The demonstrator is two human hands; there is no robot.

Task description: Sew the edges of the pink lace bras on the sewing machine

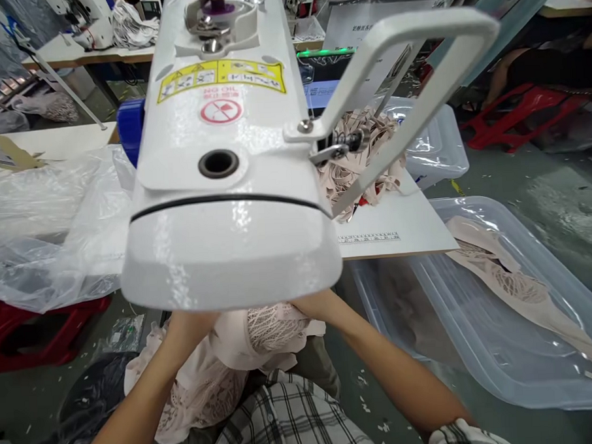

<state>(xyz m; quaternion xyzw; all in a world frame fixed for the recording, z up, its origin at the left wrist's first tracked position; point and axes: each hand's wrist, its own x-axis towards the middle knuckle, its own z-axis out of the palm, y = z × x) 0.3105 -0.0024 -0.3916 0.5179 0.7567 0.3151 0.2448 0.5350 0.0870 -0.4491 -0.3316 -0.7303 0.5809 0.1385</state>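
While hands (316, 304) touch fabric (276, 329) — clear tub (517, 346), garment (519, 284) inside

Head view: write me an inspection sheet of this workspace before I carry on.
Surface: white table with a ruler strip and a sewing machine.
Job's things: beige lace garment between the hands; pile of beige strips beside the machine; lace piece in a clear bin.
Clutter: plastic sheeting left of the machine; pale scraps on the floor.
Hands: left hand and right hand at the garment; fingers hidden by the machine, grip unclear.
Cables: thin dark line, lower left; too unclear to call.
Surroundings: second sewing machine at the back; red stool at right.
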